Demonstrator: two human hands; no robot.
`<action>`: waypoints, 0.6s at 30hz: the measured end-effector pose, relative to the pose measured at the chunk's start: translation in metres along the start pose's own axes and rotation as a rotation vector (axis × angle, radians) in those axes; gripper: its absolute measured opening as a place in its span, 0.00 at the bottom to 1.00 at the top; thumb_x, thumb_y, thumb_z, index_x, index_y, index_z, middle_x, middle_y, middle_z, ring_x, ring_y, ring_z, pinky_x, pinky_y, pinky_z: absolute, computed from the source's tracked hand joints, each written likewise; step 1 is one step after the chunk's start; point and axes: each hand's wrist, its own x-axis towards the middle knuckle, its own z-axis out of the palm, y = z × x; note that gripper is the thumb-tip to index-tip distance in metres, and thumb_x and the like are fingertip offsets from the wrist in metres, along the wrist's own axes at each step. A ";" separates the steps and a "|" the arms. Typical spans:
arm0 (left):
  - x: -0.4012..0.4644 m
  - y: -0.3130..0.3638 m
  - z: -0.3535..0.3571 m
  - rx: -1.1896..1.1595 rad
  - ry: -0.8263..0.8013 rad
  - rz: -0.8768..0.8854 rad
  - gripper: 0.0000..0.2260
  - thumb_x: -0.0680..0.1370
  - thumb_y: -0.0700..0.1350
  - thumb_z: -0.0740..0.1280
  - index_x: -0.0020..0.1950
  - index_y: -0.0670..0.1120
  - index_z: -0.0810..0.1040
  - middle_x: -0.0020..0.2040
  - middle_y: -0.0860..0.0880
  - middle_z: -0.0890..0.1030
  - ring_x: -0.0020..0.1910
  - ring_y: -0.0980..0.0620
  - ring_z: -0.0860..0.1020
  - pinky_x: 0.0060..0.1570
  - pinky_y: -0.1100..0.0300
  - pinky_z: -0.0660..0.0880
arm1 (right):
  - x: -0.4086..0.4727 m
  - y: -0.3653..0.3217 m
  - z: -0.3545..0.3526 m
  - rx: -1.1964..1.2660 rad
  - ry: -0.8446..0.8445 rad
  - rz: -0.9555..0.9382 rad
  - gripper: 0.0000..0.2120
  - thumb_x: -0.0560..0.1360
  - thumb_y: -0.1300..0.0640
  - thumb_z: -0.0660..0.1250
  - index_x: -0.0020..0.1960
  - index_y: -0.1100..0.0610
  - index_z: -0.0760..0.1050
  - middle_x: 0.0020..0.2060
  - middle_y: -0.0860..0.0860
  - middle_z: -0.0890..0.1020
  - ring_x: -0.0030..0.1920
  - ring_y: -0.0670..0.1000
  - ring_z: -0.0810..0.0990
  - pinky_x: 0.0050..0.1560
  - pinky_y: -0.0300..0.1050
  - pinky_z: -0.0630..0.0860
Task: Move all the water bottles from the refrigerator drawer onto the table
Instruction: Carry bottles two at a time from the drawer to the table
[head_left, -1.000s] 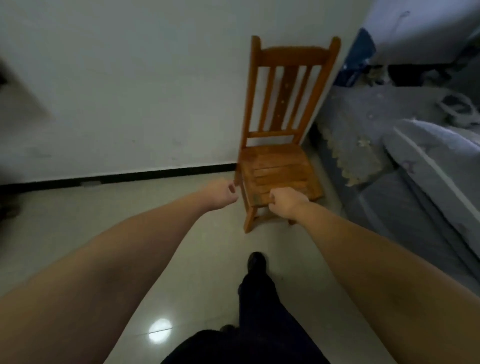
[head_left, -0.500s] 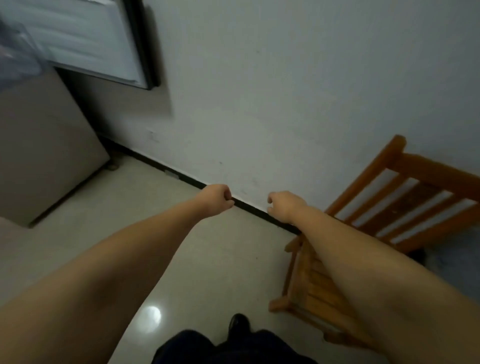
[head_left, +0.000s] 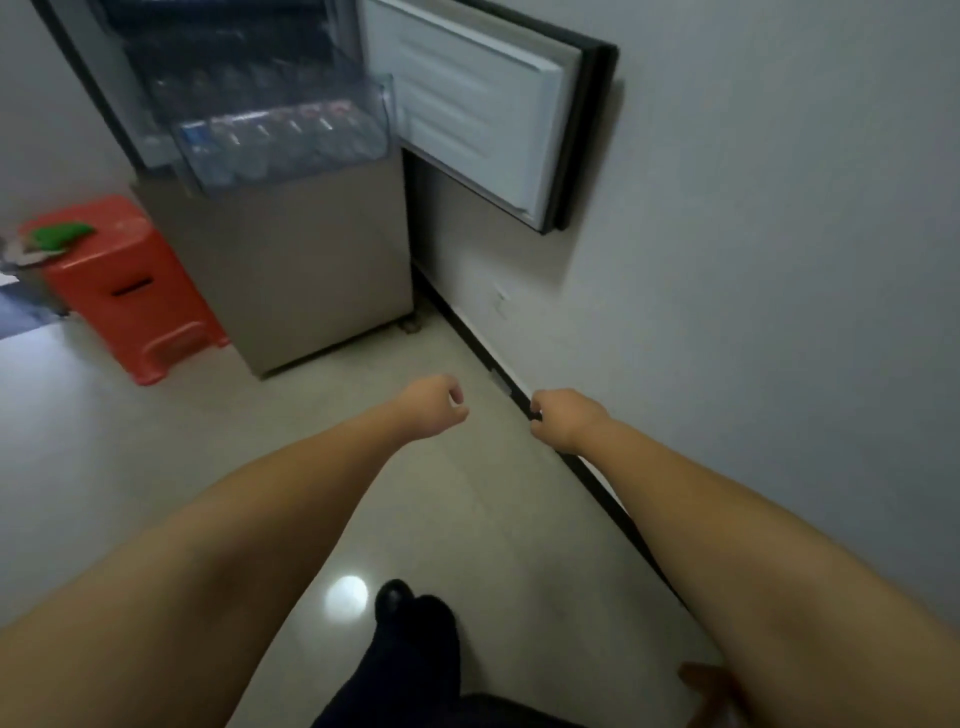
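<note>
Water bottles (head_left: 291, 137) lie in a row in the pulled-out clear refrigerator drawer (head_left: 382, 111), caps toward the fridge interior; labels blurred, unreadable. Left hand (head_left: 434, 408) and right hand (head_left: 563, 418) are curled into empty fists above the floor (head_left: 467, 519).

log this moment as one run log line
phase: approach | hands: left hand and right hand curled, hold nothing | drawer: out, bottles inside | fridge door: open

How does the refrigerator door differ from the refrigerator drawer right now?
The refrigerator door is opaque white inside with a dark edge; the refrigerator drawer is clear plastic. The door is swung open toward the wall on the right; the drawer is pulled out forward. The door holds nothing visible; the drawer holds water bottles. Both are open.
</note>
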 end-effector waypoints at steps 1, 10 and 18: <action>0.009 -0.008 -0.012 -0.006 0.012 -0.005 0.14 0.78 0.48 0.65 0.60 0.43 0.76 0.60 0.43 0.78 0.58 0.45 0.76 0.54 0.58 0.72 | 0.014 -0.010 -0.009 -0.005 0.000 -0.008 0.18 0.79 0.56 0.58 0.67 0.58 0.71 0.64 0.57 0.74 0.62 0.58 0.75 0.60 0.48 0.73; 0.069 -0.110 -0.139 -0.059 0.155 -0.102 0.12 0.77 0.47 0.65 0.57 0.42 0.78 0.56 0.44 0.80 0.56 0.45 0.77 0.53 0.57 0.73 | 0.129 -0.130 -0.090 -0.077 0.052 -0.136 0.16 0.79 0.55 0.58 0.65 0.58 0.72 0.60 0.57 0.76 0.58 0.58 0.77 0.57 0.50 0.75; 0.098 -0.172 -0.179 -0.121 0.209 -0.199 0.13 0.77 0.46 0.65 0.58 0.42 0.79 0.57 0.43 0.80 0.56 0.45 0.78 0.53 0.58 0.72 | 0.204 -0.206 -0.121 -0.116 0.053 -0.296 0.17 0.79 0.54 0.57 0.66 0.57 0.70 0.61 0.57 0.76 0.59 0.58 0.76 0.58 0.51 0.75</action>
